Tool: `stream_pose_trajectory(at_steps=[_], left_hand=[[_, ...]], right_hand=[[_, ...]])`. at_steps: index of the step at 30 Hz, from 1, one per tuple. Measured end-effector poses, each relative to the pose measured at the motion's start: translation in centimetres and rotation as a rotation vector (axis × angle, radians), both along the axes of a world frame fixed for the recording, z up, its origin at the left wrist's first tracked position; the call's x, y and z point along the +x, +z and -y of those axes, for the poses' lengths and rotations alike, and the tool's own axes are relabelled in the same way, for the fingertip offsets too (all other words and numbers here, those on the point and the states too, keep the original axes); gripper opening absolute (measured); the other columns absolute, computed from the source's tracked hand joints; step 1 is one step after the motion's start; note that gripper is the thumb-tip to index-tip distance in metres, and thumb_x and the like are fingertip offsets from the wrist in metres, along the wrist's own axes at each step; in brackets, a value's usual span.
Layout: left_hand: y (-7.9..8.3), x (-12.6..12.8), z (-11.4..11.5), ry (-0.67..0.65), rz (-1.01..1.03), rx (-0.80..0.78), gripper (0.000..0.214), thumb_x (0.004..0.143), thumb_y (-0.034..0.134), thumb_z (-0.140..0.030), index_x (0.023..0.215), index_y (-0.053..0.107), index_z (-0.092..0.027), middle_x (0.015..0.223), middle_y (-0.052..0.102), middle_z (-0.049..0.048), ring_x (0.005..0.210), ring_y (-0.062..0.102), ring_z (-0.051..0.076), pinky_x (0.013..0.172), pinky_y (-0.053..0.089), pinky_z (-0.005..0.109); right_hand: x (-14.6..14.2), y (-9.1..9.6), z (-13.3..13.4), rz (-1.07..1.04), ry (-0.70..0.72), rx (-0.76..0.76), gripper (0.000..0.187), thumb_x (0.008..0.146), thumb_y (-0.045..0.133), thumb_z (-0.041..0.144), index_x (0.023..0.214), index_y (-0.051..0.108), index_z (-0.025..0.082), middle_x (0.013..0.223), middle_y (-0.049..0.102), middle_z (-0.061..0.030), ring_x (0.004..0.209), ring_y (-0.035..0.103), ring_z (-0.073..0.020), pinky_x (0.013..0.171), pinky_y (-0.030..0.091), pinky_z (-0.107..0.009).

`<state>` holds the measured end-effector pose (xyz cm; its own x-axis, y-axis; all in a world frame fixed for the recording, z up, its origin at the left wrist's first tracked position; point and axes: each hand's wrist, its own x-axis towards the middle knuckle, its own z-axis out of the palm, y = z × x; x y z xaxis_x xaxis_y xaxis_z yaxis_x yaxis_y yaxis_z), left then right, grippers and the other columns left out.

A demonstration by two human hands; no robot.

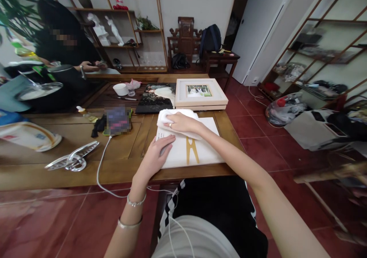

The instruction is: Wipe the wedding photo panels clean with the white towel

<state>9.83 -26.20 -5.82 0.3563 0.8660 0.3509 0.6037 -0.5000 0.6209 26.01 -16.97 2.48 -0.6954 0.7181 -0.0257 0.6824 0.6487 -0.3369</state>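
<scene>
A white board or flat box (pixel 208 151) with a gold mark shaped like a letter lies at the table's front edge. My right hand (pixel 183 122) grips a folded white cloth (pixel 163 117) and presses it onto the far part of this white piece. Its fingertips are partly sunk in the cloth. My left hand (pixel 157 153) rests on the left edge of the white piece, fingers stretched out together and holding nothing. Small dark print shows just above the left fingers. What lies beneath the cloth is hidden.
Behind the cloth are a pale framed photo (pixel 183 93) and a dark photo panel (pixel 147 101). Leftward lie a phone-like device (pixel 119 120) with a white cable, a silver winged ornament (pixel 73 158) and a wipes-like pack (pixel 31 133). Another person (pixel 65 36) sits across the table.
</scene>
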Motion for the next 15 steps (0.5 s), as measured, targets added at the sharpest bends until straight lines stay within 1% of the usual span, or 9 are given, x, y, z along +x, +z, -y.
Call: stream_pose_trajectory(at_steps=[3,5,7,10,12,15], left_hand=[[-0.1,0.1,0.0,0.010,-0.004,-0.011,0.031,0.094,0.047,-0.028,0.120,0.064,-0.027,0.129,0.063,0.0070,0.123,0.056,0.026,0.114,0.022,0.057],[-0.1,0.1,0.1,0.014,-0.002,-0.016,0.031,0.094,0.047,-0.027,0.120,0.064,-0.027,0.129,0.063,0.0066,0.124,0.056,0.026,0.114,0.022,0.057],[-0.1,0.1,0.1,0.016,0.001,-0.018,0.031,0.094,0.047,-0.027,0.120,0.064,-0.027,0.128,0.064,0.0062,0.124,0.056,0.025,0.114,0.023,0.056],[0.0,0.2,0.1,0.018,0.005,-0.018,0.031,0.095,0.046,-0.027,0.119,0.065,-0.026,0.127,0.064,0.0064,0.124,0.056,0.025,0.114,0.024,0.055],[0.0,0.2,0.1,0.020,0.003,-0.017,0.030,0.095,0.046,-0.027,0.119,0.065,-0.025,0.127,0.064,0.0069,0.124,0.056,0.025,0.113,0.024,0.055],[0.1,0.2,0.1,0.030,0.003,-0.015,0.030,0.095,0.047,-0.027,0.118,0.065,-0.025,0.127,0.064,0.0074,0.123,0.056,0.025,0.113,0.025,0.055]], right_hand=[[2.4,0.1,-0.1,-0.019,-0.058,-0.008,0.036,0.098,0.036,0.037,0.108,0.059,0.011,0.119,0.063,-0.0170,0.110,0.056,-0.0284,0.090,0.041,-0.034],[4.1,0.1,0.0,-0.024,-0.098,-0.008,0.035,0.098,0.037,0.038,0.106,0.059,0.012,0.119,0.063,-0.0150,0.110,0.056,-0.0280,0.091,0.040,-0.034],[6.0,0.0,0.3,-0.022,-0.140,-0.004,0.032,0.097,0.038,0.037,0.100,0.060,0.013,0.113,0.065,-0.0137,0.105,0.057,-0.0278,0.090,0.041,-0.034],[8.5,-0.4,1.2,-0.013,-0.205,0.006,0.033,0.097,0.037,0.037,0.091,0.059,0.014,0.101,0.066,-0.0138,0.091,0.060,-0.0271,0.083,0.043,-0.035],[9.7,-0.6,2.0,-0.007,-0.244,0.020,0.033,0.097,0.035,0.035,0.089,0.058,0.013,0.099,0.065,-0.0149,0.088,0.059,-0.0273,0.081,0.043,-0.036],[10.5,-1.0,3.5,0.006,-0.278,0.036,0.028,0.096,0.036,0.029,0.092,0.058,0.013,0.105,0.064,-0.0171,0.097,0.058,-0.0305,0.085,0.042,-0.040]])
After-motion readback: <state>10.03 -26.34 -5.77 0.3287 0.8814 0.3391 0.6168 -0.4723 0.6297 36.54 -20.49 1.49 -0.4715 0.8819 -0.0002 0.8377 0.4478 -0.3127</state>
